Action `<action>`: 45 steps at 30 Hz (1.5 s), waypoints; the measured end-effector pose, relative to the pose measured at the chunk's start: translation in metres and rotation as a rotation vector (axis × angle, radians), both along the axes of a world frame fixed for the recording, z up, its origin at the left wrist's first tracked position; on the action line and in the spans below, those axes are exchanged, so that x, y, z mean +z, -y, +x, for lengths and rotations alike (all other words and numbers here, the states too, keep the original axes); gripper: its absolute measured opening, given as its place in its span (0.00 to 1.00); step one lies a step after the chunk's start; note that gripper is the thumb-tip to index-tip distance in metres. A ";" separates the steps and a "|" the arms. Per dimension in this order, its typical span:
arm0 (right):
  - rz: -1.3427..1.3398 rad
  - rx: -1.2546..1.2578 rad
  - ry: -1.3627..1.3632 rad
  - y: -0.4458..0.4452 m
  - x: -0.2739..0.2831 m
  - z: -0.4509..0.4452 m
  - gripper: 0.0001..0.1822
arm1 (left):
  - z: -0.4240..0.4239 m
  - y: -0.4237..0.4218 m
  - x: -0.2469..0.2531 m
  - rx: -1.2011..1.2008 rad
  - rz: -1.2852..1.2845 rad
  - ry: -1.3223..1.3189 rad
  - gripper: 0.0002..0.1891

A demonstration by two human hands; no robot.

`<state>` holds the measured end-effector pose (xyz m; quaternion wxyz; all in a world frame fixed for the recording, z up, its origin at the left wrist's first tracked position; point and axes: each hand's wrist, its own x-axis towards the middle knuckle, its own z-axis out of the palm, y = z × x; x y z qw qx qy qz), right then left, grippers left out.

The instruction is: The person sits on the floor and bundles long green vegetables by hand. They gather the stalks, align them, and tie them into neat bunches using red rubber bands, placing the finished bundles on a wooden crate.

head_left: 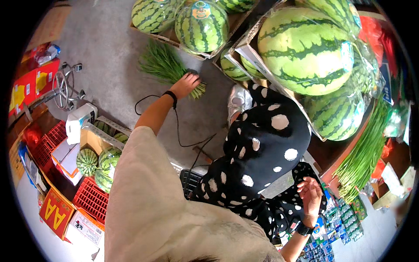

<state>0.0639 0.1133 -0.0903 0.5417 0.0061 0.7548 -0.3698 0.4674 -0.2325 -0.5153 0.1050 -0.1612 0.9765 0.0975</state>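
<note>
On the grey floor at upper left lies a bunch of green chives [162,62], leafy tips spread to the left. My left hand [186,84], wearing a black wristband, grips it near the pale cut ends. My right hand [309,193], with a dark watch on the wrist, hovers by my knee with loosely curled fingers and nothing visible in it. A larger bundle of long green chives [363,154] rests on a brown surface at the right, tied near its cut ends.
Cartons of watermelons [304,49] stand close beyond my legs, with another watermelon carton [170,39] at the top. A black cable [178,127] loops over the floor. Left are a wheeled chair base [65,88], a white jug [80,121] and red plastic crates [91,198].
</note>
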 end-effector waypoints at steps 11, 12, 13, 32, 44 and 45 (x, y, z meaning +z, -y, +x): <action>0.038 -0.023 -0.065 -0.030 0.024 -0.003 0.18 | -0.031 -0.020 -0.027 0.406 -0.124 0.111 0.14; -0.005 -0.035 -0.073 -0.037 0.022 -0.008 0.18 | -0.012 -0.021 -0.017 0.332 -0.341 -0.238 0.11; -0.040 -0.055 -0.095 -0.050 0.026 -0.019 0.17 | -0.006 -0.016 -0.012 0.402 -0.040 -0.100 0.18; -0.114 0.035 -1.566 -0.130 0.037 -0.170 0.10 | -0.252 -0.097 0.547 0.088 0.658 -0.538 0.08; -0.214 0.412 -1.523 -0.127 0.014 -0.166 0.17 | -0.480 -0.221 0.482 -0.732 0.096 -0.522 0.30; -0.221 0.390 -1.519 -0.130 0.013 -0.170 0.17 | -0.493 -0.227 0.480 -0.801 0.042 -0.526 0.30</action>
